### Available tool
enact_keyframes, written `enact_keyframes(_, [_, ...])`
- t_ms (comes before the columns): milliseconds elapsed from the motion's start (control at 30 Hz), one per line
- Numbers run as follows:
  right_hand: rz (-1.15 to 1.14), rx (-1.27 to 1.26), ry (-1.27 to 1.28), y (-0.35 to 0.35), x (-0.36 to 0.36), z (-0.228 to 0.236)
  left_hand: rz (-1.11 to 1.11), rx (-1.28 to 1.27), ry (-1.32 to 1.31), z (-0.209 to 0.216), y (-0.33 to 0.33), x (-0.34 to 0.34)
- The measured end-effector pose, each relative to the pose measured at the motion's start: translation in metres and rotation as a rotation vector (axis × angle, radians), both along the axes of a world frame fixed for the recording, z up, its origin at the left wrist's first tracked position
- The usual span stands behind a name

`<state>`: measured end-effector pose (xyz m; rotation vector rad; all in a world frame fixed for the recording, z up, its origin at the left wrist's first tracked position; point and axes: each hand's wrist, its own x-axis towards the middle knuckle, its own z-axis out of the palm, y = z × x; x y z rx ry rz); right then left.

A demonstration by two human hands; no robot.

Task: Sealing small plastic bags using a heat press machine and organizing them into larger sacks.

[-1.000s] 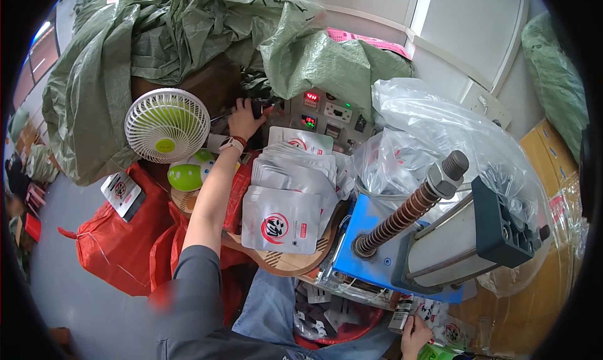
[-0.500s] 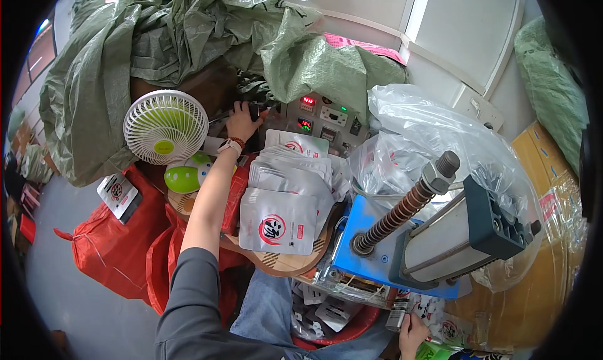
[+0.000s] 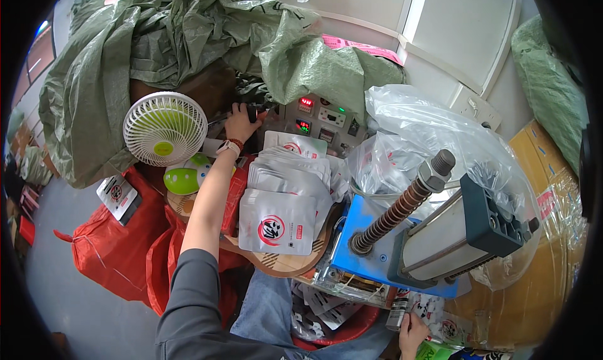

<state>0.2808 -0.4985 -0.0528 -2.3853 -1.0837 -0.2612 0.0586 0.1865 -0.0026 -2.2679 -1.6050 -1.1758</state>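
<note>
My left hand (image 3: 242,122) reaches far forward past the fan, its fingers bent around a small black object (image 3: 252,113) whose kind I cannot make out. Silver pouches (image 3: 278,222) with a red round print lie in an overlapping pile on a wooden board (image 3: 276,264), right of my left forearm. Low at the right, my right hand (image 3: 412,336) has its fingers drawn together beside a small dark-and-white cylinder (image 3: 396,315) and printed packets (image 3: 449,325); what they grip is hidden.
A press with a blue plate (image 3: 355,259) and spring-wrapped rod stands right of the pouches. Behind them is a control panel (image 3: 326,130) with lit displays. A white-green fan (image 3: 164,127), red bags (image 3: 119,250), clear plastic bag (image 3: 402,102) and red basin (image 3: 352,335) surround the work area.
Both hands stay in nearly the same places. The whole view has shifted very slightly; the pouches and machine look unchanged.
</note>
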Motion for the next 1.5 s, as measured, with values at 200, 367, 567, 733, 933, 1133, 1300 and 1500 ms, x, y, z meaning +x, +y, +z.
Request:
enact_keyframes(200, [-0.011,-0.009,0.016,-0.001,-0.002,0.004,-0.031,0.021,-0.033,-0.006,-0.003,-0.005])
enact_keyframes(367, [0.043,-0.019,0.091,-0.004,-0.001,0.007,-0.029,-0.010,-0.083,-0.010,-0.013,-0.004])
enact_keyframes(567, [0.081,-0.010,0.099,-0.006,0.001,0.006,-0.009,-0.100,-0.136,-0.011,-0.019,-0.003])
enact_keyframes(733, [0.065,-0.029,0.110,-0.005,0.001,0.004,-0.038,-0.100,-0.124,-0.013,-0.019,-0.007])
enact_keyframes(933, [0.055,-0.041,0.088,-0.004,-0.001,0.006,-0.066,-0.162,-0.192,0.007,-0.009,-0.010])
enact_keyframes(1133, [0.067,-0.026,0.058,-0.003,-0.001,0.005,-0.034,-0.332,-0.014,0.029,0.004,-0.009])
enact_keyframes(1300, [0.050,-0.037,0.085,-0.004,0.000,0.003,0.005,-0.325,0.051,0.028,0.006,-0.009])
enact_keyframes(1500, [0.123,-0.052,0.055,-0.007,0.002,0.003,-0.024,-0.415,0.034,0.033,0.005,-0.013])
